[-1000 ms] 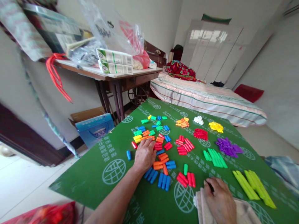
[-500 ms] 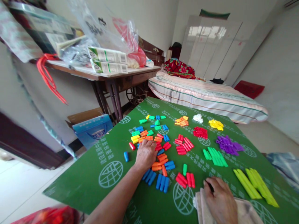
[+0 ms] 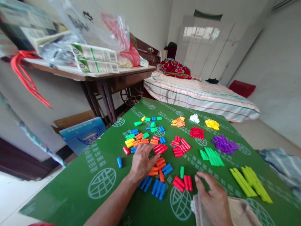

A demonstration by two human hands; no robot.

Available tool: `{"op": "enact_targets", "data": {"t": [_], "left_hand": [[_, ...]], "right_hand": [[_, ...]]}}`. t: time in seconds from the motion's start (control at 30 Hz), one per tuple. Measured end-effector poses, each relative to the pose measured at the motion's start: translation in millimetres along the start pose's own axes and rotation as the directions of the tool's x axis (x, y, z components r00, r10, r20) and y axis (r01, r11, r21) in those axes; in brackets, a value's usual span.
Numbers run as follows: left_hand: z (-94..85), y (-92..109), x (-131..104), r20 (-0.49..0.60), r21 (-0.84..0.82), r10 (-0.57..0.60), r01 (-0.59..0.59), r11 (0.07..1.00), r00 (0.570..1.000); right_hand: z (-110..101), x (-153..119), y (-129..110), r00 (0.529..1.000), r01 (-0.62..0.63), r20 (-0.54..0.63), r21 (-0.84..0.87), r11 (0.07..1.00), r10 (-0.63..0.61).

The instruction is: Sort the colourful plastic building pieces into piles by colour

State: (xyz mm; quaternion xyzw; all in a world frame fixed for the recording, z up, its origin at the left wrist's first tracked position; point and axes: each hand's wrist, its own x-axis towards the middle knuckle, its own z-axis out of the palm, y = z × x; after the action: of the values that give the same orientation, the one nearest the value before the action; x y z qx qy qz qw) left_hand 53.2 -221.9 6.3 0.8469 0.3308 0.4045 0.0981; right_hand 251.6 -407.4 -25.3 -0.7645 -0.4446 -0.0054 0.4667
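My left hand [image 3: 143, 160] is over the middle of the scattered plastic tube pieces, fingers spread and thumb apart. Just past its fingertips lies a group of red pieces [image 3: 161, 148]; orange pieces [image 3: 161, 164] lie beside the thumb, and some pieces are hidden under the palm. Blue pieces [image 3: 159, 189] sit in a row nearer to me. My right hand [image 3: 213, 196] is above a folded beige cloth [image 3: 242, 212], its thumb and forefinger apart with nothing visible between them. Close to its fingertips are short red tubes [image 3: 183, 183] and one green tube [image 3: 182, 172].
Sorted piles of purple [image 3: 224, 144], green [image 3: 213, 157], lime [image 3: 250, 183], yellow [image 3: 212, 124] and white pieces [image 3: 194, 118] lie to the right on the green board [image 3: 68, 191]. A cluttered table [image 3: 94, 77] stands at the left, a bed [image 3: 199, 94] behind.
My left hand has opened and drawn back slightly from the red pieces, which now lie closer together. My right hand has spread its thumb and forefinger. The view has shifted to the right.
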Motion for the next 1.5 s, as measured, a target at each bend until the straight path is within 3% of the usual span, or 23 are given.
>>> {"op": "enact_targets", "data": {"t": [0.1,0.2,0.33,0.5,0.6,0.67,0.73,0.8,0.93,1.13,1.3,1.4,1.5], "left_hand": [[-2.1,9,-1,-0.014,-0.071,0.063,-0.064,0.995,0.998],[-3.0,17,-4,-0.026,-0.099,0.134,-0.136,0.986,0.991],[-4.4,20,-8,-0.044,-0.096,0.188,-0.191,0.977,0.981],[-6.9,5,-10,-0.035,-0.097,0.115,-0.118,0.988,0.993],[-8.0,-12,-10,-0.095,0.006,-0.104,0.105,0.994,0.990],[-9.6,-22,-11,-0.111,0.077,-0.267,0.276,0.958,0.957],[-12.0,-29,-12,-0.088,0.126,-0.377,0.386,0.914,0.922],[-14.8,-28,-12,-0.034,0.168,-0.434,0.434,0.885,0.900],[-18.4,-16,-11,0.150,0.278,-0.473,0.422,0.863,0.868],[-17.3,-6,-9,0.312,0.376,-0.452,0.329,0.866,0.835],[-15.5,-4,-7,0.325,0.390,-0.445,0.310,0.867,0.835],[-14.6,-4,-7,0.331,0.394,-0.464,0.326,0.859,0.822],[-13.1,-5,-9,0.283,0.269,-0.420,0.349,0.898,0.862]], "right_hand": [[16,16,-45,0.972,-0.193,0.185,0.274,0.942,0.145],[41,32,-82,0.928,-0.287,0.350,0.444,0.849,0.130],[72,44,-100,0.901,-0.348,0.418,0.532,0.772,0.119],[73,55,-82,0.911,-0.336,0.384,0.485,0.808,0.148],[58,67,-52,0.944,-0.274,0.277,0.345,0.898,0.182],[50,76,-28,0.961,-0.224,0.206,0.177,0.958,0.186],[44,83,-6,0.956,-0.193,0.236,0.061,0.979,0.174],[41,89,12,0.926,-0.175,0.342,0.007,0.985,0.162],[40,96,26,0.893,-0.091,0.429,-0.133,0.987,0.140],[41,95,20,0.940,0.036,0.332,-0.341,0.939,0.085],[40,86,10,0.980,0.032,0.189,-0.455,0.890,0.062],[38,82,1,0.997,0.030,0.082,-0.406,0.913,0.004],[40,78,-12,0.997,0.078,0.035,-0.261,0.962,-0.071]]}}
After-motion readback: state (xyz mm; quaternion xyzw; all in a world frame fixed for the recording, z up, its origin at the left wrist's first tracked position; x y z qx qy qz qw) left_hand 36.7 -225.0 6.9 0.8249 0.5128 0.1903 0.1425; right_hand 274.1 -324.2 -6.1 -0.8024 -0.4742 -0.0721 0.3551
